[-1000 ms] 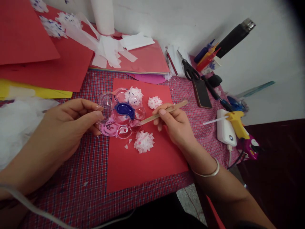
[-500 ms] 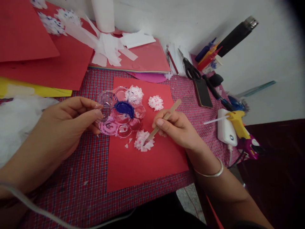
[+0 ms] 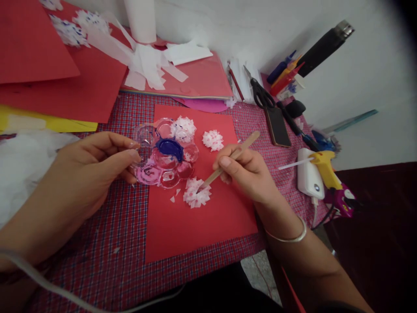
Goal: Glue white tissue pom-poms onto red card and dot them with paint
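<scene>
The right hand [image 3: 249, 174] pinches a wooden stick [image 3: 228, 160], tip on a paper flower [image 3: 196, 194], while the left hand's [image 3: 86, 174] grip pinches the palette [image 3: 164, 154] rim.

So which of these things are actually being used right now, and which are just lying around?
In use: left hand gripping the paint palette; right hand holding the wooden stick, its tip on the tissue flower.

Lying about: scissors, phone, glue gun, paper scraps.

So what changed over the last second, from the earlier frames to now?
The right hand swung the wooden stick from the palette's wells down to the near paper flower, where its tip now rests. The left hand kept its grip on the palette's rim; the other flowers stayed put.
</scene>
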`<state>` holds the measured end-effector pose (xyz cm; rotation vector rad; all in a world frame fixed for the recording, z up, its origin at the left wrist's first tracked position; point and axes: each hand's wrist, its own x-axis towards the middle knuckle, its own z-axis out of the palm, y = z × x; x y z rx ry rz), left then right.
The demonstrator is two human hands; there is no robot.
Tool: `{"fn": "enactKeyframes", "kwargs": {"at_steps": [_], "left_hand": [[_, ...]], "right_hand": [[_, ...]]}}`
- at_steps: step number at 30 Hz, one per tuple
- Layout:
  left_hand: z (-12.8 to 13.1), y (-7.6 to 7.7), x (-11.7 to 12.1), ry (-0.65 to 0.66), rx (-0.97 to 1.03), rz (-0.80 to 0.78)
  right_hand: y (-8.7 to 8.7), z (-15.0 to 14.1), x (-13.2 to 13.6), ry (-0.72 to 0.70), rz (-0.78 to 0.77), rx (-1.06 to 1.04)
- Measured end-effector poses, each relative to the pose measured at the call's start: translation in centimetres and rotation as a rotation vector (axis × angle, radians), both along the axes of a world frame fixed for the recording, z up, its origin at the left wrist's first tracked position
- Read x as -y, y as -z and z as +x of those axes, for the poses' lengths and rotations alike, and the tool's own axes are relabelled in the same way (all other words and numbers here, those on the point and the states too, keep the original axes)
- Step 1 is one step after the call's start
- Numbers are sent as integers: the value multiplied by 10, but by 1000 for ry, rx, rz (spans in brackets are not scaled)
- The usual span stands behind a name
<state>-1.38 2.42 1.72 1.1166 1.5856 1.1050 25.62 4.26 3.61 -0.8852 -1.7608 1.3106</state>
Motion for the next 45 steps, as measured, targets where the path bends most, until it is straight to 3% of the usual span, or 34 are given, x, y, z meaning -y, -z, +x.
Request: {"fn": "enactKeyframes", "kwargs": {"at_steps": [3,9,12,16,19,25,29,33,39,43,45], "left_hand": [[1,-2,1,-5,27,7],[3,-4,-1,-12,46,8],[3,-2,-2,-11,53,17],[1,0,-1,-2,24,30],[0,0,0,-4,23,25],[1,-2,0,-7,57,30],[3,-3,-1,-1,53,33],[4,-3,-1,-3,31,26],[3,0,-1,-15,61,37],[-2,2,0,-5,8,22],[-4,3,1,5,0,16]], "right_hand": [[1,-1,2,-17,-37,-20],[-1,-6,8,-232,-143,58],[0,-5,6,-137,-82,24],[5,-1,-1,118,-16,-85],[7,-1,-4,220,28,-31],[7,-6,-3,158,66,101],[10,-8,-3,118,-42,37],[15,-9,-2,165,-120,-69],[15,-12,4,-2,-181,-64],[11,-5,0,82,-203,-166],[7,0,-3,55,-213,-157]]}}
